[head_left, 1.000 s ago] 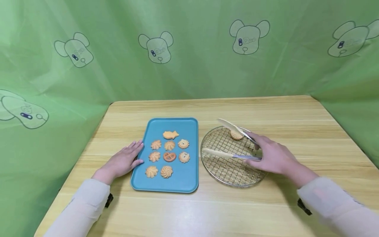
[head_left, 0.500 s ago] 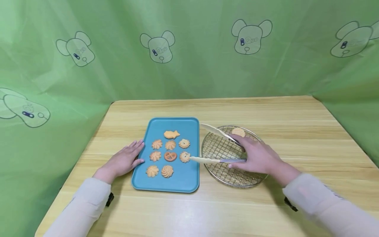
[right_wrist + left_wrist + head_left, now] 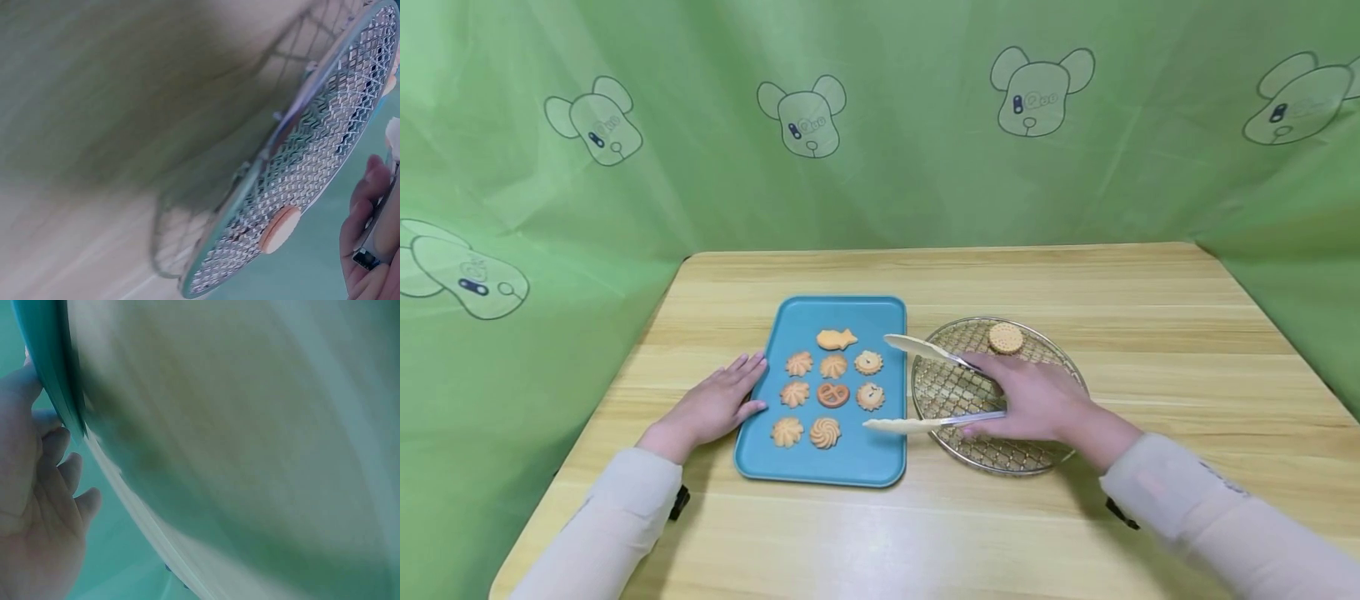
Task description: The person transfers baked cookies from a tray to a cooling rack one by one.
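My left hand (image 3: 711,408) rests with straight fingers along the left edge of a blue tray (image 3: 857,465); the left wrist view catches its fingers against the rim. Tongs (image 3: 904,426) with cream tips and metal arms are gripped in my right hand (image 3: 1037,400). Their two arms stand apart, with nothing between them, and the tips reach over the tray's right side. On the tray lie several cookies, among them a fish-shaped cookie (image 3: 836,338), a pretzel-shaped cookie (image 3: 832,395) and a swirl cookie (image 3: 825,432). A round sandwich cookie (image 3: 1006,337) sits at the back of a round wire rack (image 3: 1000,457).
The rack stands just right of the tray on a wooden table (image 3: 880,542), raised on short legs in the right wrist view. A green curtain (image 3: 910,200) printed with animal heads encloses the table at the back and sides.
My right hand has carried the tongs leftward from over the rack to the tray's right side. The sandwich cookie, earlier between the tongs' arms, now lies released on the rack. My left hand stays put.
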Action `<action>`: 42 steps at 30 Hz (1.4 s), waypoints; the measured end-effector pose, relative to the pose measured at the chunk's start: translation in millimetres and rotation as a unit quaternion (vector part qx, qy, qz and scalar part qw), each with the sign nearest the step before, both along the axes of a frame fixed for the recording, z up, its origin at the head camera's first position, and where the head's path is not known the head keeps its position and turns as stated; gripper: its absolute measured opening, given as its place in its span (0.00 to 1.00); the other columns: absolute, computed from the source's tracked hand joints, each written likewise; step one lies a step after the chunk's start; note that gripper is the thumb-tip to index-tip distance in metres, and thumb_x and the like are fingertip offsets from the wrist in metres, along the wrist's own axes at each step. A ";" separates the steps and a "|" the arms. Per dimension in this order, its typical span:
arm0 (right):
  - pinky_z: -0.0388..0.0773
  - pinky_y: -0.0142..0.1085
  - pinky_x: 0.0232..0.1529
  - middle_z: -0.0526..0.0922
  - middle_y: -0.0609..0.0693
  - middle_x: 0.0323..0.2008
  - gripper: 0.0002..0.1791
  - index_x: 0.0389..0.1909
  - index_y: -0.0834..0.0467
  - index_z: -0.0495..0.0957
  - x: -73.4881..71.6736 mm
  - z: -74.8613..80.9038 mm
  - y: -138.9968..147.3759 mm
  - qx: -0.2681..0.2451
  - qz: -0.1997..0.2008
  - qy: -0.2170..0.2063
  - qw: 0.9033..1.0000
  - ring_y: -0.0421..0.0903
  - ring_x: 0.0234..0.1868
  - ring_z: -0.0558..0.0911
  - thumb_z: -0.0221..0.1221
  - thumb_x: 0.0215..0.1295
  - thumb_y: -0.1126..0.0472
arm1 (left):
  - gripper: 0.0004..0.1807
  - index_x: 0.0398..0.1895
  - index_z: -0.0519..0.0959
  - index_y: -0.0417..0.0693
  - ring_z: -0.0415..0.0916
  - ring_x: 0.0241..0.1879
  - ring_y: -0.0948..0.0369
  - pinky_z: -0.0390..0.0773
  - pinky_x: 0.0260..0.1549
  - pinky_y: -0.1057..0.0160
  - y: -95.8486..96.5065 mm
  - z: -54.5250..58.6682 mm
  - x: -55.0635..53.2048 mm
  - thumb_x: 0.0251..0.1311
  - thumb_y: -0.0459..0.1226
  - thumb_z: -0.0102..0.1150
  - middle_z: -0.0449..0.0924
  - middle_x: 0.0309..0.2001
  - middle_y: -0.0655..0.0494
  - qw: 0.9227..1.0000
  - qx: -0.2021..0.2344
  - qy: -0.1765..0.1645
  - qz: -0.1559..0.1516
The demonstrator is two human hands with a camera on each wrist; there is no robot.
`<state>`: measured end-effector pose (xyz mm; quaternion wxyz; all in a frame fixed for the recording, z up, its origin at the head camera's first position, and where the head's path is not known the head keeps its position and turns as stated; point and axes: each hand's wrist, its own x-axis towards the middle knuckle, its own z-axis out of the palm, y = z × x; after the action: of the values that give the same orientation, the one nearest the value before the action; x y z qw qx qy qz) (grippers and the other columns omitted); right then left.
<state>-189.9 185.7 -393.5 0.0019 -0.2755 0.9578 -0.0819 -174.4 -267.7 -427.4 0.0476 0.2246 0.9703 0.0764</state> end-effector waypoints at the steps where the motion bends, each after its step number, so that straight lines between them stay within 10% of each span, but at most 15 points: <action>1: 0.66 0.32 0.14 0.79 0.58 0.52 0.60 0.71 0.45 0.59 0.2 0.6 -1.2 0.003 0.001 0.000 1.000 0.41 0.21 0.72 0.57 0.37 0.17 | 0.36 0.73 0.53 0.37 0.45 0.71 0.45 0.51 0.66 0.44 0.0 0.0 -0.1 0.70 0.48 0.48 0.48 0.73 0.43 1.000 0.000 0.000 0.001; 42: 0.62 0.32 0.08 0.84 0.50 0.42 0.39 0.60 0.48 0.77 -9.9 22.8 -29.0 0.056 0.078 0.015 0.995 0.37 0.17 0.69 0.58 0.52 0.28 | 0.36 0.73 0.53 0.36 0.45 0.71 0.44 0.50 0.66 0.43 0.5 1.8 0.2 0.70 0.47 0.48 0.47 0.73 0.41 1.000 0.003 -0.007 -0.001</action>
<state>-199.8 156.7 -370.7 0.0094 -0.3496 0.9366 -0.0233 -174.2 -267.2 -425.6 0.0541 0.2249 0.9695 0.0805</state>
